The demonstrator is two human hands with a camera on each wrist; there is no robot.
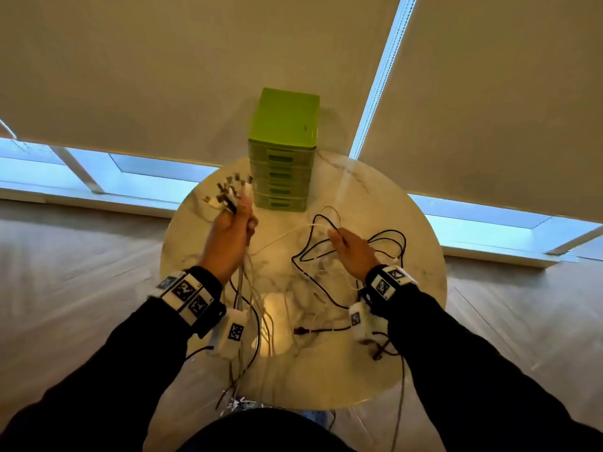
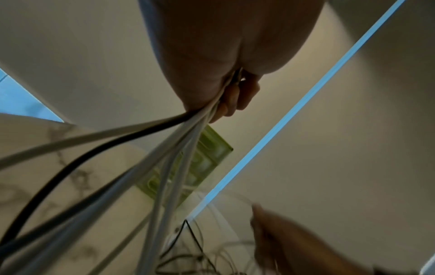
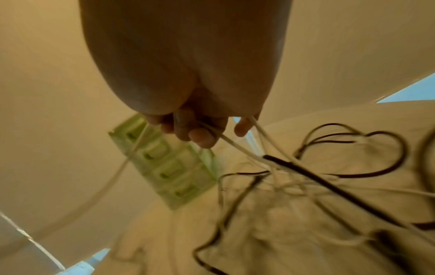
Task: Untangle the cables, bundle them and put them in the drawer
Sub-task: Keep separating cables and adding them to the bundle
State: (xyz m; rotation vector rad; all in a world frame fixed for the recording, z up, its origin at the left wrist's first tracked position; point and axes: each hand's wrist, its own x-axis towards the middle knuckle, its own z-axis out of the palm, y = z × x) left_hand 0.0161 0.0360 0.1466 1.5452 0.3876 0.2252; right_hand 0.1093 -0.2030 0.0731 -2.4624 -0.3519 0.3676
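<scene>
My left hand [image 1: 233,223] is raised over the left of the round marble table [image 1: 375,197] and grips a bundle of white and black cables [image 2: 179,141]; their plug ends [image 1: 228,190] fan out above the fist. The cables hang down past my wrist and off the table's near edge. My right hand [image 1: 346,246] is over the table's middle right, fingers curled round a white cable [image 3: 235,145] that runs leftward toward my left hand. Loose black and white cables [image 1: 326,275] lie tangled under it. A green drawer unit [image 1: 282,158] stands at the table's far edge, all drawers shut.
A black plug [image 1: 301,331] lies on the table near my right wrist. Cable ends [image 1: 236,402] dangle below the table's near edge. Beige window blinds [image 1: 195,76] hang behind the table, and wooden floor [image 1: 81,272] surrounds it.
</scene>
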